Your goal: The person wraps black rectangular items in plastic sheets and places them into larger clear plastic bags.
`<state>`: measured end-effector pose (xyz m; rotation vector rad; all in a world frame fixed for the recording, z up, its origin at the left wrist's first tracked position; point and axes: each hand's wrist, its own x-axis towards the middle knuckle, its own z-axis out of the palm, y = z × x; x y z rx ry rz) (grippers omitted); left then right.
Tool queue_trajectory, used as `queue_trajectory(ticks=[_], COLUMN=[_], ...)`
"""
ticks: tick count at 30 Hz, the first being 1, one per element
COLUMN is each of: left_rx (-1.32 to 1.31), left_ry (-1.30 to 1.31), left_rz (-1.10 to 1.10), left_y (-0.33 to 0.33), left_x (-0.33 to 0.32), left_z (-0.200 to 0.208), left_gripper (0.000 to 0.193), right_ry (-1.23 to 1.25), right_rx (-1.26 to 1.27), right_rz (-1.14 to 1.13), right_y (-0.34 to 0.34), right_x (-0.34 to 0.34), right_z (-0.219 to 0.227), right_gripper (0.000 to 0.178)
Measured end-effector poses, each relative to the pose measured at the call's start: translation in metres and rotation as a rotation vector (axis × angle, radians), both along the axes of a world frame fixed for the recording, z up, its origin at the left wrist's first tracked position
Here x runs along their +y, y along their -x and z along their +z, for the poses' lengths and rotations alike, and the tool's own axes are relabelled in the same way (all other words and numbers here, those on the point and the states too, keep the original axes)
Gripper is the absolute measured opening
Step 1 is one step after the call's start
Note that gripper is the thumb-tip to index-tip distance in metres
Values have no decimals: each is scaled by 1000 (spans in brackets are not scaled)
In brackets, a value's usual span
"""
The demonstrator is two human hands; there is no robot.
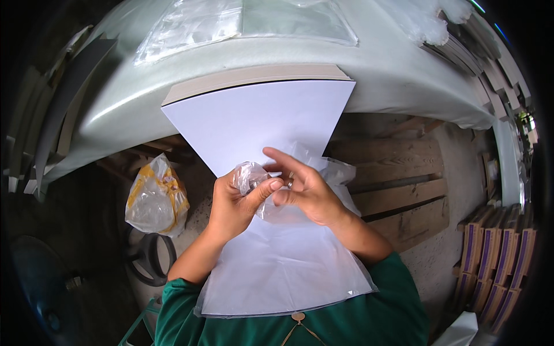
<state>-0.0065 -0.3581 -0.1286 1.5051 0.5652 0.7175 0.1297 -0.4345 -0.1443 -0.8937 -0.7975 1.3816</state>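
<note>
A tall stack of white sheets (259, 115) juts over the near edge of the table (375, 75) toward me. One white sheet in a clear plastic sleeve (277, 271) lies on my lap. My left hand (234, 202) and my right hand (306, 190) meet above it, both pinching the crumpled open end of the clear sleeve (251, 173). My right index finger points up and left. The sleeve's mouth is bunched between my thumbs and fingers.
Flat clear bags (231, 23) lie on the table's far side. A yellow and clear plastic bag (154, 199) sits on the floor at left. A wooden pallet (398, 184) lies at right, with stacked purple-edged cartons (496, 259) beyond it.
</note>
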Motion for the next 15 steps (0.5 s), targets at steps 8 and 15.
queue_trajectory(ticks=[8,15], left_rx=[72,42], left_ry=[-2,137], left_rz=[-93,-123], left_y=[7,10], left_x=[8,15], left_z=[-6,-18], left_gripper=[35,23], right_ry=[-12,1], right_rx=[-69,11], right_rz=[-141,-204], right_y=[0,-17], right_x=[0,11], right_z=[-10,-11], right_gripper=[27,17])
